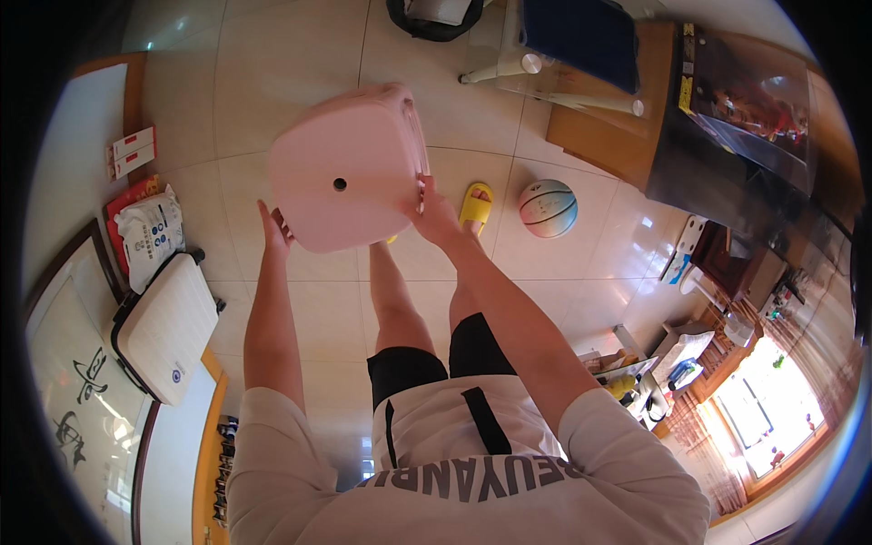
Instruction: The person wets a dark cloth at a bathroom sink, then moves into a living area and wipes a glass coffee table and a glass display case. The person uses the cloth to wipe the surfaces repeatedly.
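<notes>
A pink plastic stool (340,163) is held out in front of me, its smooth, rounded seat turned towards the camera. A small round hole sits near the middle of the seat. My left hand (276,230) grips the lower left edge, thumb pointing up along the side and fingertips curled behind. At the right edge my right hand (434,212) has hold of the side, with its fingers partly hidden. The stool's legs are mostly hidden behind the seat. Below it, a yellow slipper (476,204) shows on one foot; the other foot is almost wholly covered.
To the right a multicoloured basketball (548,208) rests on the tiled floor, near a wooden cabinet (603,146) and a glass table (545,78). Along the left wall stand a white suitcase (167,327), a white bag (151,231) and a framed calligraphy piece (85,422).
</notes>
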{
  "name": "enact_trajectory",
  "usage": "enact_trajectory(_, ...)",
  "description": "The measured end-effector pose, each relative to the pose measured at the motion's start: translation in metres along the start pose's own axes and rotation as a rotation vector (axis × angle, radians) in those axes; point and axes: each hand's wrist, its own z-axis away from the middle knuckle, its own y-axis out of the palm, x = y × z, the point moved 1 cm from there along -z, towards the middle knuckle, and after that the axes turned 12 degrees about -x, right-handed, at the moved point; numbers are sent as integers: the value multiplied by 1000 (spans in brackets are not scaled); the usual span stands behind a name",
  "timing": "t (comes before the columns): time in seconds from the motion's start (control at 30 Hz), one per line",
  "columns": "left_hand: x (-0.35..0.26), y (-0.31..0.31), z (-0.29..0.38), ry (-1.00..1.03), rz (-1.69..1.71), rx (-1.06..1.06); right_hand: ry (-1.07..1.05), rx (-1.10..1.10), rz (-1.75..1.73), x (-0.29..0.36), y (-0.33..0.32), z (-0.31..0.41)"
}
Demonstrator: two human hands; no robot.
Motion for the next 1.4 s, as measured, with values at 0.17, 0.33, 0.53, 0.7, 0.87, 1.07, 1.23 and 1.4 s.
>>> enact_trajectory(0.17, 48, -22, 63, 44, 110, -283, -169, 76, 82, -5, -13, 18)
enact_trajectory(0.33, 128, -29, 144, 121, -546, -24, -281, 51, 94, -44, -66, 65)
enact_trajectory(0.53, 99, 50, 365, 797, -990, 387, -28, 84, 199, -173, -161, 143)
enact_trajectory(0.7, 29, 58, 513, 773, -1230, 773, 123, -54, 323, -239, -283, 210)
enact_trajectory(0.87, -3, 78, 634, 294, -1360, 1119, 274, -384, 169, -312, -338, 249)
enact_trajectory(1.07, -21, 70, 662, 524, -1491, 1016, 363, -425, 78, -316, -315, 269)
enact_trajectory(1.23, -35, 50, 679, 732, -1497, 916, 327, -297, 60, -305, -267, 274)
enact_trajectory(1.4, -51, 21, 682, 735, -1377, 768, 332, -307, 123, -301, -226, 288)
